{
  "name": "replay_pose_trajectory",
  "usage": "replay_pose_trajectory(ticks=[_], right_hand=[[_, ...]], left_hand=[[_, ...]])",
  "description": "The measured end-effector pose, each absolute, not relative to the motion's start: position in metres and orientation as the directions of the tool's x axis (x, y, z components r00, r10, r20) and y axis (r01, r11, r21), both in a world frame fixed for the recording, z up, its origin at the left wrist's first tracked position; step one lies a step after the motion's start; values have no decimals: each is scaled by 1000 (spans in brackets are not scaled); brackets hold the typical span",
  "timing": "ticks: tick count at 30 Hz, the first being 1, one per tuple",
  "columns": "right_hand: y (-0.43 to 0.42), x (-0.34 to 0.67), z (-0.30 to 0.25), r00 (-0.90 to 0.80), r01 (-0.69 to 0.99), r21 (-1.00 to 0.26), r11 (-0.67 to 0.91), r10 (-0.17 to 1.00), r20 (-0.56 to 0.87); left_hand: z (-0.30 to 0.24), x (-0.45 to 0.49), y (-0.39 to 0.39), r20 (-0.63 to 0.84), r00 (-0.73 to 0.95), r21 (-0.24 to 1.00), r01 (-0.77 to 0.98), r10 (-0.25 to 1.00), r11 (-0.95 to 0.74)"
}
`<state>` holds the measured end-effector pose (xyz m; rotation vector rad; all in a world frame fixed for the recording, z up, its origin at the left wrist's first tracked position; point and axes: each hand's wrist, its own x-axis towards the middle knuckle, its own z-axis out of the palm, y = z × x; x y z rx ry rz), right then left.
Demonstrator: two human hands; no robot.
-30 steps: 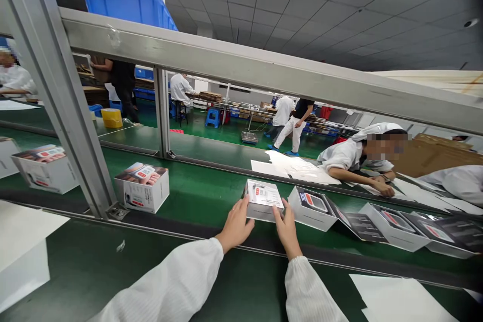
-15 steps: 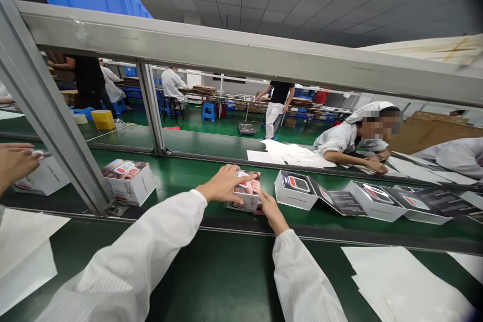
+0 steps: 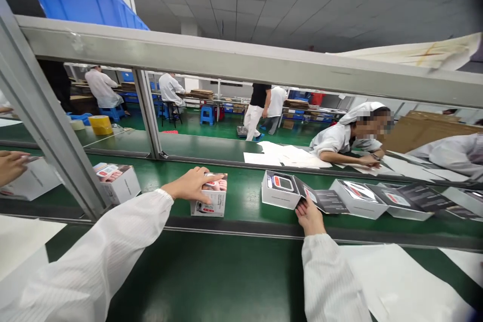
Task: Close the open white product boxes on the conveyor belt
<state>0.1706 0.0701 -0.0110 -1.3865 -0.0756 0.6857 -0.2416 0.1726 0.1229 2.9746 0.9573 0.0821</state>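
A closed printed carton [image 3: 216, 202] stands on the green conveyor belt. My left hand [image 3: 190, 184] holds it from above, thumb on the front and fingers across the top. To its right sits an open white box [image 3: 279, 197] with a device picture or device showing inside, its dark printed lid [image 3: 326, 201] folded out to the right. My right hand [image 3: 310, 216] grips the near edge of that lid beside the box, its fingertips partly hidden under it.
Further open boxes [image 3: 358, 200] line the belt on the right; another closed carton [image 3: 117, 183] stands left behind a metal post [image 3: 49, 110]. A co-worker's hand [image 3: 13, 166] is at far left. White sheets [image 3: 400, 276] lie near right. Across the belt, a co-worker [image 3: 350, 133] leans over papers.
My left hand has moved left with the closed carton. My right hand has left that carton, gone right and taken hold of the open box's lid. The boxes have shifted left.
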Motion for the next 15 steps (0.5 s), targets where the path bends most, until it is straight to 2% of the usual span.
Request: replay_pose_trajectory(ticks=[3,4,6,7,9,11,13,15], right_hand=[[79,168,-4,831,-333,-941,58,490,-264],[81,165,-2,868,-253,-965,74,457,-192],[83,158,0,898,14,-997,70,438,44],[82,154,2,864,180,-983,45,469,180],[79,142,6,708,482,-876,-7,593,384],[75,132,9,540,666,-746,-6,693,477],[73,127,8,426,692,-715,94,747,510],[80,127,4,341,696,-690,198,754,561]], left_hand=[[124,-237,163,100,814,-7,576,573,-817],[123,-231,157,148,814,-6,569,562,-822],[121,-209,142,273,799,32,549,536,-835],[117,-194,134,344,777,59,542,527,-838],[106,-160,118,463,719,120,528,518,-841],[87,-123,106,532,682,169,495,502,-852],[63,-88,105,532,710,216,414,462,-884],[35,-61,116,464,706,383,385,535,-840]])
